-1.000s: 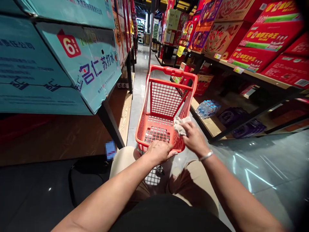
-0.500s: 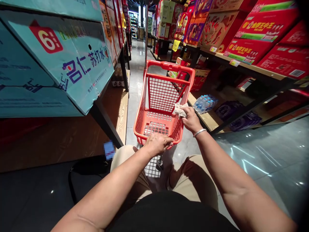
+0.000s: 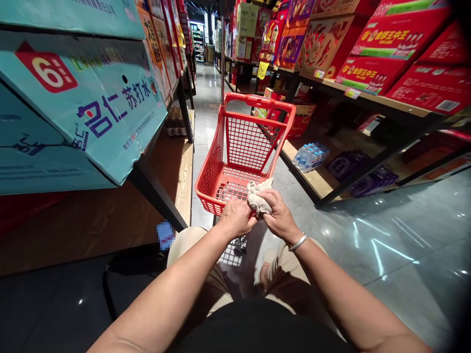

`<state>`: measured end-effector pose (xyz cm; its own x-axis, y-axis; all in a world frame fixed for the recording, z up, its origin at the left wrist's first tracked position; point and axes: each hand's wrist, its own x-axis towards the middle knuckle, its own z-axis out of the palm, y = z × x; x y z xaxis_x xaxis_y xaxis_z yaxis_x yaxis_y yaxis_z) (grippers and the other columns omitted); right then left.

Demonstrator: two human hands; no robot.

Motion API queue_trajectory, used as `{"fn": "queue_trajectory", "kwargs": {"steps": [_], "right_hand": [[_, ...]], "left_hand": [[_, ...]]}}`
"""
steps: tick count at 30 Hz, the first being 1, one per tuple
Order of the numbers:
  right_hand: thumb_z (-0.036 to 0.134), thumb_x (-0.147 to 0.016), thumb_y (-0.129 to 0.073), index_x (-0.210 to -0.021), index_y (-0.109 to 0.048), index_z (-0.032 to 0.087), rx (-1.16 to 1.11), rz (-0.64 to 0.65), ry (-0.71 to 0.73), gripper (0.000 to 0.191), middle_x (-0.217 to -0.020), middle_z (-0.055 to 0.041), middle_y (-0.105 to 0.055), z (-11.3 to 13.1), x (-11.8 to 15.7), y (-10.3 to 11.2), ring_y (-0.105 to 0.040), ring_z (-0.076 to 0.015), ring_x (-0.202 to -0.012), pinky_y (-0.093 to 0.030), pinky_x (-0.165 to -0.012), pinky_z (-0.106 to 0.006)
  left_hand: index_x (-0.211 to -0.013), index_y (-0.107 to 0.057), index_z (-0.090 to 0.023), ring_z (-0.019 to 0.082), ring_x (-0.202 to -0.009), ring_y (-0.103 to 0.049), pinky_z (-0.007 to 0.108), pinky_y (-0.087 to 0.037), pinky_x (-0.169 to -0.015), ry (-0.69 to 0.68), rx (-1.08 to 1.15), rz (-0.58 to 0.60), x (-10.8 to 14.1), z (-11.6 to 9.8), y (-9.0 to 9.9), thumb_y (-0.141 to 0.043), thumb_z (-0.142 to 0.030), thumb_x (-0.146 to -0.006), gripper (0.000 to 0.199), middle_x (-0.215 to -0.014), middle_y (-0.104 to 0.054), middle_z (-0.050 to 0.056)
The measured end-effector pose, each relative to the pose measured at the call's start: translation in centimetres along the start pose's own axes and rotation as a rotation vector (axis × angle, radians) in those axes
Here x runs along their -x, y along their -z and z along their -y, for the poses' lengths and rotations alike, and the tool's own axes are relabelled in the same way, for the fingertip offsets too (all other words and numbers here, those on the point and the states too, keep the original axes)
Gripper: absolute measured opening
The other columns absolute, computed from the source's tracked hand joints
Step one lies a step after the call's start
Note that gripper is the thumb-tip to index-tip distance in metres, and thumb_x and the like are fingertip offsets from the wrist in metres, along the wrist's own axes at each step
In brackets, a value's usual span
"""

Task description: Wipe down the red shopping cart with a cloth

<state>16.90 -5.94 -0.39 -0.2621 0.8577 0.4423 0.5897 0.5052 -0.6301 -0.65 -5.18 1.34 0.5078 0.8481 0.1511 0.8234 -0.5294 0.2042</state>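
Observation:
A red plastic shopping cart [image 3: 209, 184] stands upright in front of my knees, its near rim under my hands. My left hand [image 3: 237, 216] is closed over that near rim, its fingers curled down and partly hidden. Just beside it, at the near right corner of the cart, my right hand [image 3: 280, 215] grips a crumpled whitish cloth [image 3: 259, 197]. The cloth lies against the rim, close to the left hand's fingertips. Inside the cart only its grid floor and walls show.
Blue cartons [image 3: 121, 117] are stacked on a shelf close at my left. On the right, a shelf holds red boxes [image 3: 379, 73], with a pack of water bottles [image 3: 311, 157] below. A black strapped item [image 3: 128, 264] lies on the floor by my left leg.
My right hand has moved with the cloth from the cart's right side rim toward me and leftward, up to my left hand. The cart has turned slightly; my left hand stays on the near rim.

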Motion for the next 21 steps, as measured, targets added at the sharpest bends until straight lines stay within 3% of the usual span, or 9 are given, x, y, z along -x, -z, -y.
{"fn": "queue_trajectory", "kwargs": {"steps": [5,9,11,14,18,21], "right_hand": [[0.014,-0.079,-0.054,-0.129,-0.062,0.025,0.223,0.074,-0.063,0.052,-0.129,-0.0083,-0.057,-1.5,-5.2,1.9,-0.057,-0.0242,-0.113,-0.048,-0.103,-0.041],[0.019,-0.082,-0.054,-0.136,-0.060,0.025,0.389,-0.022,-0.195,0.054,-0.136,-0.0111,-0.055,-3.3,-9.7,3.3,-0.055,-0.0284,-0.112,-0.046,-0.101,-0.047],[0.020,-0.083,-0.055,-0.135,-0.061,0.023,0.458,-0.006,-0.200,0.053,-0.135,-0.0124,-0.055,-3.4,-10.7,3.6,-0.053,-0.0290,-0.111,-0.045,-0.100,-0.048],[0.020,-0.084,-0.055,-0.126,-0.068,0.024,0.592,0.176,-0.099,0.044,-0.130,-0.0125,-0.060,-1.3,-10.3,3.3,-0.050,-0.0299,-0.112,-0.042,-0.097,-0.045],[0.021,-0.082,-0.059,-0.104,-0.075,0.024,0.778,0.550,0.127,0.027,-0.114,-0.0117,-0.069,3.1,-9.2,2.1,-0.053,-0.0308,-0.109,-0.039,-0.093,-0.046],[0.032,-0.081,-0.064,-0.087,-0.075,0.021,0.898,0.775,0.086,0.017,-0.097,-0.0116,-0.072,4.3,-11.2,1.2,-0.060,-0.0310,-0.101,-0.038,-0.093,-0.050]], "left_hand": [[-0.096,-0.075,-0.021,0.022,-0.092,-0.065,0.037,-0.040,-0.087,0.030,0.030,-0.085,0.0,0.1,-1.4,-0.047,-0.044,-0.101,0.036,-0.093,-0.075,0.006],[-0.116,-0.073,-0.027,0.022,-0.090,-0.064,0.038,-0.037,-0.086,0.019,0.042,-0.148,0.3,0.3,-2.1,-0.046,-0.050,-0.101,0.038,-0.095,-0.074,0.006],[-0.125,-0.069,-0.029,0.022,-0.090,-0.064,0.038,-0.036,-0.085,0.013,0.032,-0.153,0.5,0.3,-2.2,-0.046,-0.050,-0.101,0.040,-0.096,-0.074,0.006],[-0.127,-0.068,-0.029,0.022,-0.089,-0.063,0.039,-0.036,-0.084,0.011,0.018,-0.145,0.6,0.2,-2.1,-0.043,-0.048,-0.102,0.040,-0.095,-0.073,0.006],[-0.104,-0.074,-0.023,0.022,-0.090,-0.064,0.040,-0.035,-0.085,-0.003,0.042,-0.136,0.7,0.2,-1.9,-0.049,-0.038,-0.100,0.029,-0.095,-0.073,0.005],[-0.098,-0.073,-0.021,0.022,-0.089,-0.063,0.041,-0.035,-0.087,0.000,0.039,-0.152,0.7,0.0,-2.2,-0.051,-0.036,-0.099,0.027,-0.093,-0.073,0.006]]}}
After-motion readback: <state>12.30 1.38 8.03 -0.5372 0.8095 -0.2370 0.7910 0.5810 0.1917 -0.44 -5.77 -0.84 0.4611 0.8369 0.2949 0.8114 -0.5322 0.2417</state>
